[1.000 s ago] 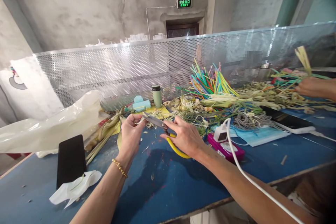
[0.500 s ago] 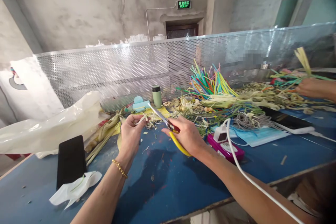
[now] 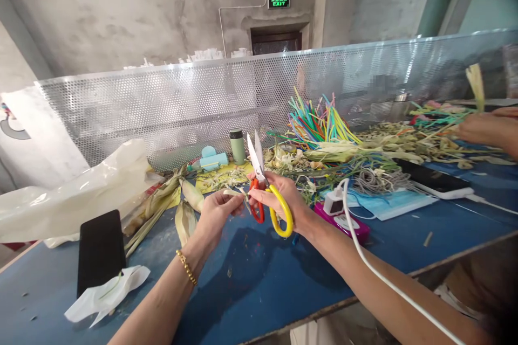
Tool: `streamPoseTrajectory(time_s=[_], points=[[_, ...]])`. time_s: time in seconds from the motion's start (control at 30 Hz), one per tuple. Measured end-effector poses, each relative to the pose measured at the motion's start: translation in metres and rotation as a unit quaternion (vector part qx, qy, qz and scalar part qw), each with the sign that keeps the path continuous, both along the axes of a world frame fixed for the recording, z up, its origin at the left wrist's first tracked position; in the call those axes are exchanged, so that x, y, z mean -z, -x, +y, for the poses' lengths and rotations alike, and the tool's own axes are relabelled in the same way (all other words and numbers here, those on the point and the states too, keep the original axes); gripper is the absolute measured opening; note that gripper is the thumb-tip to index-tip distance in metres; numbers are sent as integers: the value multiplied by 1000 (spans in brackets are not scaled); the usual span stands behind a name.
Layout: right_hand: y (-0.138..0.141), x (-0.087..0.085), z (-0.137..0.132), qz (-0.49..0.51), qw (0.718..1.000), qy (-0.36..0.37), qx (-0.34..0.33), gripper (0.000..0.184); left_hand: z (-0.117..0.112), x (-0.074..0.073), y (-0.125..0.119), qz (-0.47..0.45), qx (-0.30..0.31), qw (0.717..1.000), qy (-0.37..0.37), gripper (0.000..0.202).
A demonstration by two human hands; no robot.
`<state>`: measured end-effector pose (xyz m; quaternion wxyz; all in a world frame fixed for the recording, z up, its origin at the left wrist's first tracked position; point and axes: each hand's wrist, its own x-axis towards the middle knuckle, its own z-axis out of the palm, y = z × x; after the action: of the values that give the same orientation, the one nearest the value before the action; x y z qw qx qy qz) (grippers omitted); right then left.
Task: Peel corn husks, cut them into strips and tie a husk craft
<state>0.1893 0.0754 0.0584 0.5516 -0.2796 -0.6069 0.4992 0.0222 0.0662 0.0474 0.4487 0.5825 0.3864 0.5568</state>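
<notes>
Scissors [image 3: 256, 160] stand tips-up above the blue worktop [image 3: 259, 302] in the head view, their blades slightly parted. The right hand [image 3: 289, 194] has its grip curled around them near the red and yellow handles. Thumb and fingers of the left hand [image 3: 216, 213] pinch a pale strip [image 3: 230, 192] just beside the red handle; whether the right fingertips also touch the strip, I cannot tell. Dry husks [image 3: 186, 222] lie near the left wrist, a black phone [image 3: 101, 248] further left, and coloured stems [image 3: 318, 124] behind the hands.
</notes>
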Motion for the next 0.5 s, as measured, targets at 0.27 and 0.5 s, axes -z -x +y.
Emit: streamPoseTrajectory(time_s=[0.27,0.5], points=[[-5,-10,-4,53,996,66,-37,38,-7,-5,2,-58,145,987,39,22],[-9,0,4,85,987,105,-84,41,-10,-5,0,-82,154,984,45,22]])
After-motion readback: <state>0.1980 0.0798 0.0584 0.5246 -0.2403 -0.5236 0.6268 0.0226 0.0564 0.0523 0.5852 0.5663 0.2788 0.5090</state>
